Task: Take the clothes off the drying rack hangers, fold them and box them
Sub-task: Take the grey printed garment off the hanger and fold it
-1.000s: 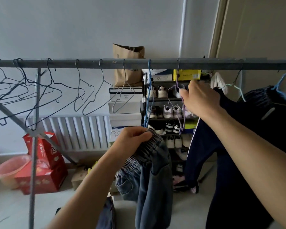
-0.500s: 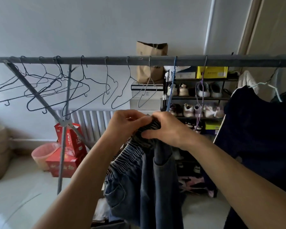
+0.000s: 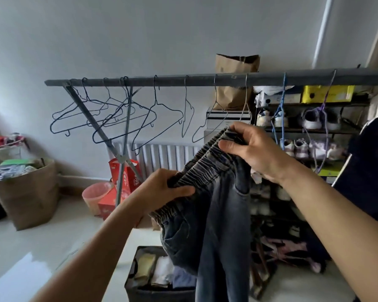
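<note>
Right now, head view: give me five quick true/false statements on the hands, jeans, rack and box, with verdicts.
1. Both hands grip the jeans at the waistband: left hand, right hand. True.
2. The jeans hang from a hanger. False: only the hands hold them.
3. Empty wire hangers hang on the rack bar. True.
4. The storage box is empty. False: it holds folded clothes.
5. The rack bar carries no garments. False: a dark garment hangs at right.

Faded denim jeans (image 3: 214, 214), thin wire hangers (image 3: 157, 114), matt metal rail (image 3: 205, 79).
</note>
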Available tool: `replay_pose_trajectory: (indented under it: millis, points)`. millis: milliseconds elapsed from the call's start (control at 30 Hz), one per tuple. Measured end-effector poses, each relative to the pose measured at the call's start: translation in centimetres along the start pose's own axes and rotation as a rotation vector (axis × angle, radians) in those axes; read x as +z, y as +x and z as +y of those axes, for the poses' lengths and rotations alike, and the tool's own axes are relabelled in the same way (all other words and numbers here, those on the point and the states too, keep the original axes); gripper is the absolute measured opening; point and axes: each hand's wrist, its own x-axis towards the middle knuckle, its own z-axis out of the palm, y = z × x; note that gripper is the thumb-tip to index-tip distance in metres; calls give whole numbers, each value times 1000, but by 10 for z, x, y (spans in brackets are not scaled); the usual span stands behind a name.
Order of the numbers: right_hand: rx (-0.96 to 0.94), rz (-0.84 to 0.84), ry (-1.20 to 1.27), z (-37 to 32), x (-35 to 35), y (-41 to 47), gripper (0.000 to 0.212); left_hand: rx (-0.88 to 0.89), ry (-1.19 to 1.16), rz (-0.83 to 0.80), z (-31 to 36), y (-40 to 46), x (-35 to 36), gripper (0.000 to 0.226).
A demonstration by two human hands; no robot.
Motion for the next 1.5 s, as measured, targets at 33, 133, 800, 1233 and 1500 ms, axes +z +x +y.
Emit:
replay_pose_trajectory:
  millis: [33,133,800,1233,1500]
  points:
    - [-8,22,-11,2,1,2,8,-14,6,11,1,1,-6,14]
    - [-4,68,-50,11,4,5,13,-37,108,-11,5,4,-31,15]
    - [148,60,-396,29,67,2,34,-499,170,-4,9,26,-64,32]
    - [28,168,-316,39,118,-5,30,-657,-774,233,5,19,-33,8]
    - [105,69,-150,42,122,-8,70,-562,-1076,294,19,12,-27,32]
